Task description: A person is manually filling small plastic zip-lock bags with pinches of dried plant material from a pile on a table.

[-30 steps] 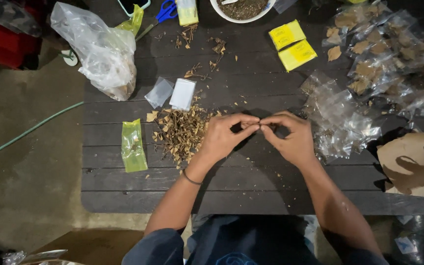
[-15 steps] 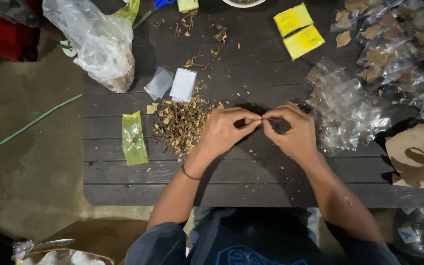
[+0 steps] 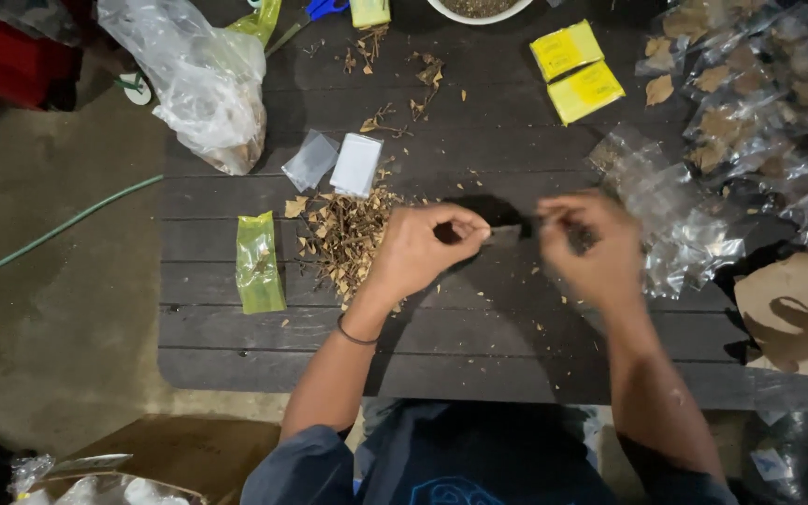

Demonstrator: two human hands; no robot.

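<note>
My left hand (image 3: 423, 252) and my right hand (image 3: 591, 248) are over a dark slatted table (image 3: 479, 346), fingers pinched on the two ends of a small clear plastic bag (image 3: 509, 234) stretched between them. The right hand is blurred. A heap of dried brown leaf pieces (image 3: 348, 238) lies just left of my left hand. Two small flat clear bags (image 3: 339, 164) lie beyond the heap.
A green sachet (image 3: 259, 262) lies at the left. A big clear plastic bag (image 3: 203, 79) sits at the far left, yellow packets (image 3: 577, 70) at the back, many filled clear bags (image 3: 750, 122) at the right, brown cardboard (image 3: 797, 313) by the right edge, a bowl (image 3: 479, 9) at the back.
My hands have drawn apart, the right one moving to the right, and the small bag now spans the gap between them. The view has shifted slightly downward.
</note>
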